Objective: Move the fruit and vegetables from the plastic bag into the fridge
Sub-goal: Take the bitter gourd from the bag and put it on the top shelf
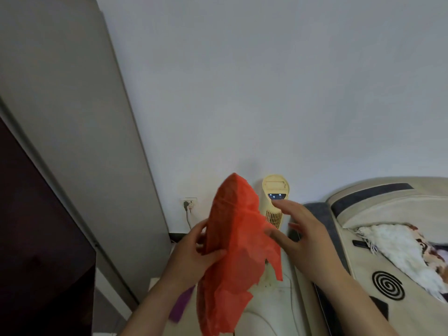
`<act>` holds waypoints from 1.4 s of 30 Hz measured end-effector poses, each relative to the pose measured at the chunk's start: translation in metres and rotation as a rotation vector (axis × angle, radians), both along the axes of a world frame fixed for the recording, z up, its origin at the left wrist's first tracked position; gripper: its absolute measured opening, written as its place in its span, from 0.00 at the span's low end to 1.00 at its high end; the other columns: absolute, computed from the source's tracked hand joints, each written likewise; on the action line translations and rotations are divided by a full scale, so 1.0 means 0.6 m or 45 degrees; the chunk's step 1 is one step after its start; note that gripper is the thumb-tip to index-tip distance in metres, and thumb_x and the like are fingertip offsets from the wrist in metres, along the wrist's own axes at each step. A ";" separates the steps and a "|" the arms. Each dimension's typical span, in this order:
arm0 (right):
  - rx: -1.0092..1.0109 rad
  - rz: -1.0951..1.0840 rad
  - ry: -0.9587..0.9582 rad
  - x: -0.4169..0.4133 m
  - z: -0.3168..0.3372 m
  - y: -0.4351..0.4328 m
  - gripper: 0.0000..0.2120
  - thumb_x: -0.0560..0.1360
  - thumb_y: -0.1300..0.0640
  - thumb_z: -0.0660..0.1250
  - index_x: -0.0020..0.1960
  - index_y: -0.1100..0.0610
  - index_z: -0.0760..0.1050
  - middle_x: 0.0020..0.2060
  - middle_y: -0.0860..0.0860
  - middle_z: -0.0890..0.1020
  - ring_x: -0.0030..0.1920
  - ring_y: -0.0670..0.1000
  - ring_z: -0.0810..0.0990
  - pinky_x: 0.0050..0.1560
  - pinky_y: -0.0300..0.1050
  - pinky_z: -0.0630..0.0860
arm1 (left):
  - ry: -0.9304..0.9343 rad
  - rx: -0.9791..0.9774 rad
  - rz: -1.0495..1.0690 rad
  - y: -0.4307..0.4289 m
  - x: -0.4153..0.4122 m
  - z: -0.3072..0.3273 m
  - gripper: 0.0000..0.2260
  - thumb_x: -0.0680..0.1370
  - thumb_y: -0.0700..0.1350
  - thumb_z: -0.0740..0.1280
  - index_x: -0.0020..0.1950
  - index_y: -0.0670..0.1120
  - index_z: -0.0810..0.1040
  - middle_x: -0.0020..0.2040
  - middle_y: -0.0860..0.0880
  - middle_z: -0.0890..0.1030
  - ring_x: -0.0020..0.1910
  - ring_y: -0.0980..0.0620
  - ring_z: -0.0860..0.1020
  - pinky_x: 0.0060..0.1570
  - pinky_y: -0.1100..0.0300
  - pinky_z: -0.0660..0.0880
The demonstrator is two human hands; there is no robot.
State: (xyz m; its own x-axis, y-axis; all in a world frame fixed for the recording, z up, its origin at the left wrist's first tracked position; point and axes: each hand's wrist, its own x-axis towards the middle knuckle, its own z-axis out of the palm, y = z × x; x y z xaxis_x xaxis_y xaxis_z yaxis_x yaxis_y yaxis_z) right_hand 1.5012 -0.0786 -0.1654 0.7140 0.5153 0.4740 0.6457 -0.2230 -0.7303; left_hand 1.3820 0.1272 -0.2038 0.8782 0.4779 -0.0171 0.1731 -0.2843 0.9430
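Pale wall is filling most of the view, with the fridge (pixel 60 141) rising along the left side and a cream sofa (pixel 388 209) lying at the right. The left hand (pixel 196 251) is gripping the red plastic bag (pixel 232 238) in mid-air, its fingers and thumb curling round the bag's left edge about halfway up. The bag's long axis is running nearly upright, from a peak in front of the beige tower fan (pixel 275 190) down to the bottom edge of the view. The right hand (pixel 303 231) is hovering just beside the bag's right edge with its fingers spread and holding nothing; whether its thumb is touching the plastic I cannot tell. The fridge is lying to the left of both hands, so the left hand is the nearer one. The bag is hanging limp, crumpled and translucent, showing no bulge, and is probably empty.
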 end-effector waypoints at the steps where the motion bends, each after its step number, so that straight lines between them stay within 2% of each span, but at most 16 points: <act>1: -0.044 0.003 0.049 0.001 0.002 0.005 0.29 0.65 0.39 0.68 0.65 0.44 0.71 0.62 0.38 0.74 0.63 0.39 0.71 0.62 0.47 0.72 | 0.012 -0.018 -0.077 -0.003 -0.001 0.001 0.29 0.62 0.51 0.78 0.58 0.68 0.70 0.52 0.58 0.80 0.46 0.59 0.81 0.45 0.64 0.76; 5: -0.084 0.107 0.317 -0.001 0.005 0.021 0.37 0.61 0.38 0.70 0.68 0.37 0.62 0.62 0.38 0.73 0.61 0.38 0.72 0.59 0.39 0.72 | 0.078 -0.068 -0.319 -0.010 -0.007 -0.005 0.32 0.61 0.54 0.77 0.63 0.65 0.71 0.57 0.54 0.80 0.50 0.59 0.80 0.47 0.67 0.75; 9: -0.023 0.216 0.387 -0.013 0.003 0.020 0.24 0.65 0.47 0.73 0.58 0.40 0.69 0.52 0.40 0.80 0.52 0.36 0.78 0.51 0.30 0.72 | 0.137 -0.055 -0.476 -0.022 -0.015 -0.010 0.30 0.63 0.53 0.76 0.60 0.73 0.70 0.57 0.59 0.80 0.54 0.59 0.79 0.53 0.66 0.74; 12: -0.014 0.234 0.373 -0.019 -0.003 0.016 0.17 0.69 0.55 0.74 0.56 0.47 0.74 0.47 0.45 0.83 0.49 0.41 0.80 0.50 0.37 0.75 | 0.172 -0.066 -0.496 -0.022 -0.020 -0.013 0.29 0.63 0.51 0.77 0.56 0.75 0.71 0.57 0.59 0.80 0.54 0.59 0.79 0.52 0.68 0.73; 15: -0.033 0.246 0.361 -0.024 -0.007 0.018 0.19 0.70 0.55 0.73 0.58 0.48 0.73 0.48 0.45 0.82 0.50 0.42 0.80 0.52 0.39 0.77 | 0.162 -0.132 -0.516 -0.025 -0.017 -0.015 0.22 0.66 0.51 0.75 0.57 0.67 0.76 0.56 0.55 0.81 0.55 0.57 0.79 0.54 0.63 0.75; 18: -0.071 0.218 0.262 -0.030 -0.010 0.025 0.20 0.70 0.55 0.73 0.55 0.40 0.70 0.47 0.38 0.80 0.49 0.37 0.78 0.50 0.30 0.73 | 0.065 -0.310 -0.377 -0.039 -0.008 -0.026 0.23 0.64 0.54 0.74 0.59 0.56 0.77 0.56 0.50 0.82 0.57 0.51 0.79 0.56 0.54 0.77; 20: -0.109 0.194 0.230 -0.034 -0.010 0.029 0.20 0.69 0.54 0.73 0.52 0.36 0.68 0.46 0.36 0.79 0.48 0.35 0.77 0.47 0.27 0.71 | 0.012 -0.351 -0.283 -0.049 -0.002 -0.033 0.22 0.64 0.52 0.75 0.57 0.54 0.77 0.54 0.50 0.83 0.55 0.52 0.80 0.50 0.58 0.78; 23: -0.135 0.143 0.219 -0.034 -0.010 0.026 0.21 0.68 0.51 0.74 0.51 0.33 0.68 0.45 0.34 0.79 0.48 0.34 0.77 0.48 0.27 0.72 | -0.005 -0.384 -0.247 -0.060 -0.006 -0.036 0.16 0.71 0.42 0.73 0.56 0.52 0.76 0.48 0.54 0.84 0.49 0.57 0.81 0.44 0.67 0.75; 25: -0.154 0.135 0.215 -0.034 -0.013 0.014 0.22 0.67 0.48 0.75 0.53 0.32 0.68 0.47 0.34 0.78 0.50 0.34 0.76 0.51 0.30 0.72 | -0.002 -0.399 -0.201 -0.064 -0.011 -0.037 0.14 0.72 0.39 0.69 0.55 0.52 0.77 0.47 0.55 0.84 0.45 0.60 0.82 0.41 0.70 0.74; 27: -0.183 0.117 0.171 -0.034 -0.023 -0.006 0.25 0.66 0.42 0.73 0.60 0.34 0.67 0.53 0.33 0.76 0.56 0.36 0.74 0.55 0.34 0.72 | -0.024 -0.433 -0.090 -0.060 -0.015 -0.035 0.13 0.73 0.43 0.70 0.57 0.51 0.77 0.50 0.53 0.83 0.44 0.62 0.81 0.40 0.71 0.74; 31: -0.280 0.164 0.054 -0.042 -0.039 -0.037 0.31 0.65 0.37 0.70 0.66 0.40 0.67 0.62 0.35 0.71 0.63 0.38 0.70 0.63 0.38 0.68 | -0.054 -0.418 0.138 -0.037 -0.013 -0.032 0.21 0.66 0.63 0.72 0.55 0.57 0.78 0.52 0.56 0.83 0.51 0.59 0.80 0.47 0.66 0.73; 33: -0.361 0.269 0.022 -0.047 -0.045 -0.036 0.34 0.64 0.40 0.74 0.67 0.38 0.66 0.66 0.34 0.67 0.67 0.36 0.65 0.66 0.33 0.62 | -0.047 -0.421 0.208 -0.031 -0.011 -0.027 0.19 0.67 0.62 0.70 0.55 0.57 0.78 0.51 0.56 0.83 0.51 0.58 0.80 0.49 0.63 0.74; 36: -0.444 0.296 -0.017 -0.053 -0.050 -0.025 0.36 0.63 0.37 0.73 0.67 0.33 0.62 0.67 0.32 0.62 0.67 0.31 0.58 0.63 0.23 0.55 | -0.047 -0.438 0.205 -0.032 -0.009 -0.019 0.16 0.71 0.57 0.67 0.56 0.54 0.79 0.48 0.57 0.83 0.47 0.61 0.81 0.44 0.69 0.75; 37: -0.432 0.274 -0.014 -0.053 -0.050 -0.021 0.34 0.63 0.35 0.71 0.66 0.32 0.63 0.66 0.31 0.63 0.66 0.31 0.60 0.63 0.24 0.57 | -0.039 -0.463 0.186 -0.032 -0.010 -0.018 0.16 0.71 0.56 0.68 0.57 0.53 0.79 0.49 0.56 0.83 0.48 0.60 0.81 0.45 0.68 0.76; 40: -0.346 0.226 0.012 -0.050 -0.045 -0.012 0.29 0.63 0.37 0.68 0.64 0.35 0.69 0.61 0.34 0.69 0.64 0.35 0.67 0.63 0.34 0.65 | -0.022 -0.554 0.108 -0.027 -0.016 -0.020 0.24 0.66 0.59 0.71 0.60 0.53 0.78 0.54 0.53 0.83 0.54 0.54 0.81 0.57 0.55 0.75; 42: -0.306 0.241 0.041 -0.047 -0.039 -0.011 0.29 0.62 0.40 0.70 0.63 0.37 0.71 0.60 0.35 0.72 0.63 0.37 0.69 0.63 0.38 0.68 | -0.002 -0.560 0.101 -0.025 -0.017 -0.021 0.25 0.65 0.60 0.71 0.60 0.54 0.78 0.54 0.53 0.83 0.54 0.53 0.81 0.58 0.53 0.75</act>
State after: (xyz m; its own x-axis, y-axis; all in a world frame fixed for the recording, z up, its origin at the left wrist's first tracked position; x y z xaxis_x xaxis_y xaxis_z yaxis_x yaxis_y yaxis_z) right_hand 1.4732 -0.0853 -0.1886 0.6073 0.7354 0.3006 0.6694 -0.2699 -0.6921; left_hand 1.3717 0.1120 -0.2165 0.8395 0.4911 -0.2326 0.1770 0.1576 0.9715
